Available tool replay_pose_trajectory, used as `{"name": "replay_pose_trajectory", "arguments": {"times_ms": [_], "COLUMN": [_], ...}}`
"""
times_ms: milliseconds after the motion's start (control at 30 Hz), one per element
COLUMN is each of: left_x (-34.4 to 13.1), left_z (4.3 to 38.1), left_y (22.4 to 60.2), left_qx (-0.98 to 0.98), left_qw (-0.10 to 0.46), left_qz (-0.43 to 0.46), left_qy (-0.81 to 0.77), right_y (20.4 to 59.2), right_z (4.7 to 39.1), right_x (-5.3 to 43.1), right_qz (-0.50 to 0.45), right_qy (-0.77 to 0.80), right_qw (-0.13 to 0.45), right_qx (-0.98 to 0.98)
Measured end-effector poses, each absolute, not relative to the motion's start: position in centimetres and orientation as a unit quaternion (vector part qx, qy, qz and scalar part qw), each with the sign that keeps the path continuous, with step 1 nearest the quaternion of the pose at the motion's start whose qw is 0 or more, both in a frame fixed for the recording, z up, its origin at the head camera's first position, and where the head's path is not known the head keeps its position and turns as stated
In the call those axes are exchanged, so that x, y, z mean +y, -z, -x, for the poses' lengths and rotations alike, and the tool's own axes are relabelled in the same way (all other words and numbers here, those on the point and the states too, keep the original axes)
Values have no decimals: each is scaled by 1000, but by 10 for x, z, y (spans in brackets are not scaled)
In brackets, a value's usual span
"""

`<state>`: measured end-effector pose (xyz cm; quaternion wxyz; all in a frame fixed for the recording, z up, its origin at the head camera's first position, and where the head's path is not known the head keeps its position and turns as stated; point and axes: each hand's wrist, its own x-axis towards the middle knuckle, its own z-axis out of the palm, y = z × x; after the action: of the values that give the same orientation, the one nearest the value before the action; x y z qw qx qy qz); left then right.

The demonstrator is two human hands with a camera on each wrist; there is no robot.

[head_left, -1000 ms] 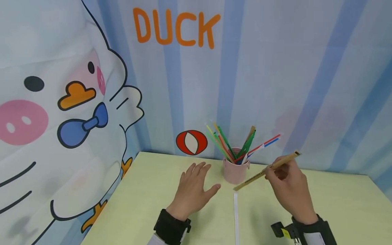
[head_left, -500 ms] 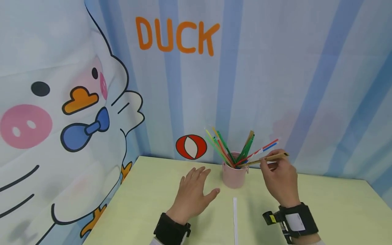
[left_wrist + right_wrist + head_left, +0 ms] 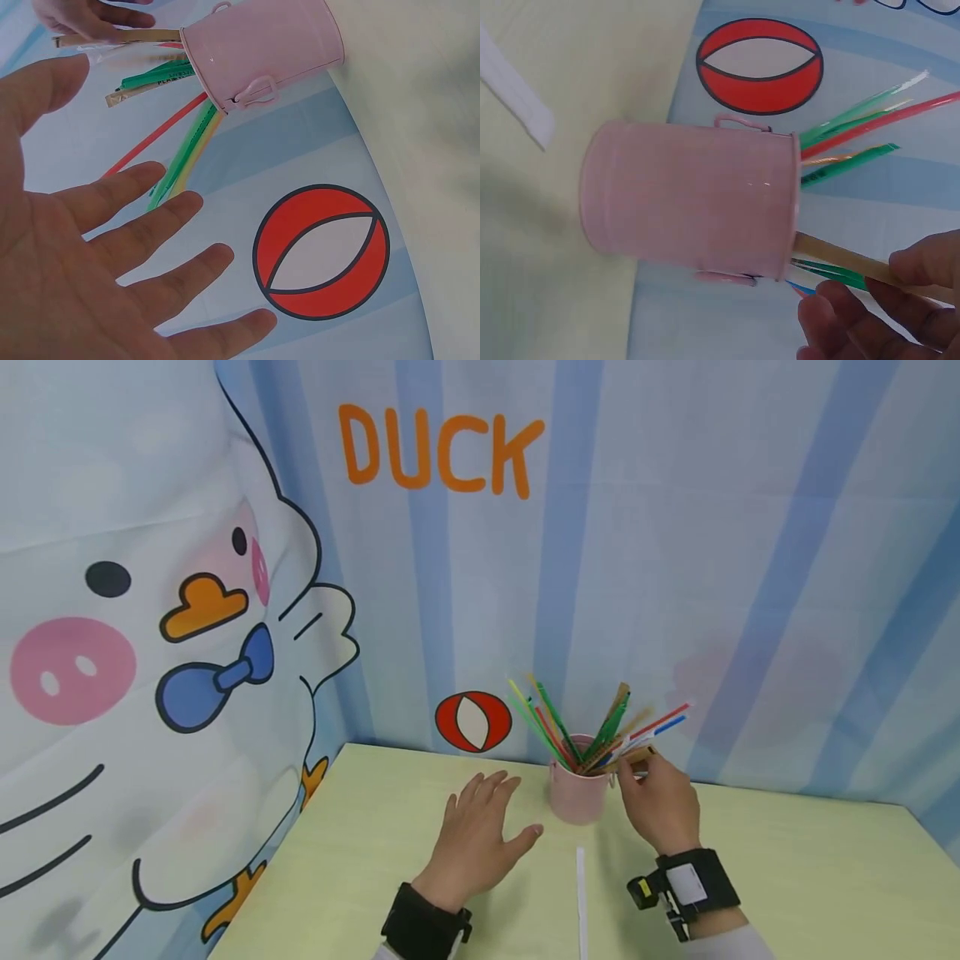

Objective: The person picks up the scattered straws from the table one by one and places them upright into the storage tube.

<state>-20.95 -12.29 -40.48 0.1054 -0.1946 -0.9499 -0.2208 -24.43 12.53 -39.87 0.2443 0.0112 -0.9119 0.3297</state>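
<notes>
My right hand (image 3: 660, 802) pinches a brown paper-wrapped straw (image 3: 847, 259) between thumb and fingers. The straw's lower end is inside the small pink bucket (image 3: 577, 797), at its right side. Several straws in green, red, yellow, blue and brown wrappers lean out of the bucket; the green straws (image 3: 161, 75) show in the left wrist view. Left of the bucket, my left hand (image 3: 476, 843) has its fingers spread and holds nothing. In the left wrist view its palm and fingers are in front of the bucket, apart from it.
A white paper-like strip (image 3: 582, 902) lies on the pale yellow table (image 3: 810, 860) between the hands. Behind the table's back edge hangs a blue striped cloth (image 3: 675, 568) with a cartoon duck and a red ball print (image 3: 450, 722).
My right hand has moved left and forward to the bucket. The brown straw's lower end has gone from over the table into the bucket. The left hand stays about where it was.
</notes>
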Motion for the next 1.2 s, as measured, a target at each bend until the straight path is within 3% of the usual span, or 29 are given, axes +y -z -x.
{"name": "replay_pose_trajectory", "arguments": {"times_ms": [267,700,1200], "left_x": [-122,-121,-113], "left_z": [209,211,208], "left_y": [405,410,416], "left_qx": [-950,-949,-949], "left_qw": [120,125,126], "left_qz": [197,196,203], "left_qy": [211,211,204], "right_y": [414,423,417], "right_z": [246,210,188], "right_x": [130,155,164], "right_qz": [-8,35,-7], "right_qy": [-341,-371,-379], "right_qw": [198,143,204], "right_qx": [-919,-917,-903]}}
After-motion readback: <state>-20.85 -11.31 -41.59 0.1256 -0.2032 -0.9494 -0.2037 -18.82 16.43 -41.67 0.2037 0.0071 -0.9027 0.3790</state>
